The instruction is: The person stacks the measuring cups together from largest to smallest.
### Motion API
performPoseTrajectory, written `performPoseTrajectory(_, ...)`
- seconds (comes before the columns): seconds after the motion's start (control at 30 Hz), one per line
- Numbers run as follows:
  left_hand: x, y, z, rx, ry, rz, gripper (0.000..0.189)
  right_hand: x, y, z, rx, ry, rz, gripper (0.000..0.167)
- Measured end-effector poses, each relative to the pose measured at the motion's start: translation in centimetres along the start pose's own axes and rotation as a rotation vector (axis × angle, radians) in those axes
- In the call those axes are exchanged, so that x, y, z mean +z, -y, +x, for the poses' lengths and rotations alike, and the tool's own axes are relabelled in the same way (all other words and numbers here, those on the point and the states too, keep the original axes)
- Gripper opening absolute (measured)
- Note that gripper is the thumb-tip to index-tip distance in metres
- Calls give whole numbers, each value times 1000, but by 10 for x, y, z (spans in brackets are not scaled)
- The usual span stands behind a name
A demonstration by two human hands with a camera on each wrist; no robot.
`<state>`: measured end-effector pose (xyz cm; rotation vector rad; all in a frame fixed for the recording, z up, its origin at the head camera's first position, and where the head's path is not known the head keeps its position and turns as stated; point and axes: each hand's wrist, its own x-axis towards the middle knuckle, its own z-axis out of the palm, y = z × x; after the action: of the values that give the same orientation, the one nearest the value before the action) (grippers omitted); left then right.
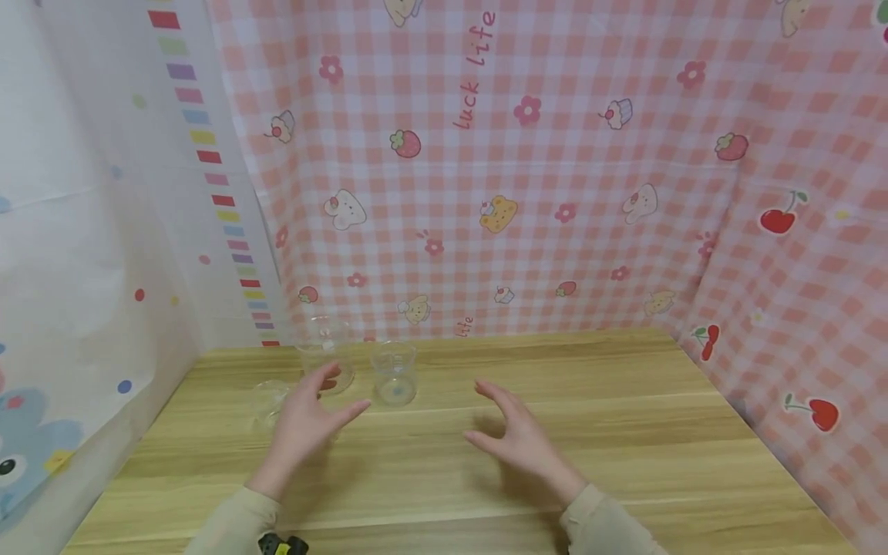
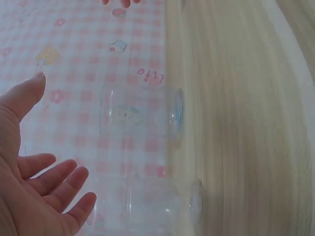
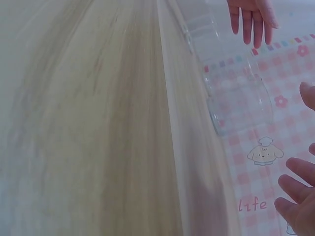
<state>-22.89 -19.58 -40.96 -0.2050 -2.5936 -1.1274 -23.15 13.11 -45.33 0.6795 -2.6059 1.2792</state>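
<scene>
My left hand [image 1: 305, 420] hovers over the table's left half, thumb and fingers spread and holding nothing. Just beyond it stands a tall clear beaker [image 1: 326, 339], its lower part partly covered by the fingers. To the right of the thumb is a smaller clear beaker [image 1: 395, 378], upright and apart from the hand. A third low clear vessel [image 1: 267, 397] sits left of the hand, partly hidden by it; its exact kind is hard to make out. My right hand [image 1: 520, 435] is held above the table right of centre, fingers spread apart, touching nothing.
The wood-grain table [image 1: 624, 432] meets a pink checked cloth [image 1: 527, 254] at its back edge. Patterned cloth [image 1: 805, 308] also hangs along the right side, and a white printed cloth [image 1: 83, 254] along the left.
</scene>
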Motion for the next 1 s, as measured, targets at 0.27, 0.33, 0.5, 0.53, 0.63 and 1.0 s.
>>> performPoseTrajectory(0.27,-5,10,5,-37,-44,-53,75,7,2,5,-20,-47,85,73)
performPoseTrajectory(0.33,-7,11,7,-61,-47,-63,76,9,2,6,-11,-51,122,72)
performPoseTrajectory(0.5,-13,13,11,-115,-59,-102,80,12,4,8,9,-67,220,69)
performPoseTrajectory(0.53,-14,14,12,-129,-62,-118,81,13,4,9,10,-71,236,68)
performPoseTrajectory(0.63,-16,17,13,-171,-73,-163,85,16,6,10,25,-73,282,66)
performPoseTrajectory(1.0,-22,28,23,-216,-128,-185,95,25,7,13,98,-77,447,68)
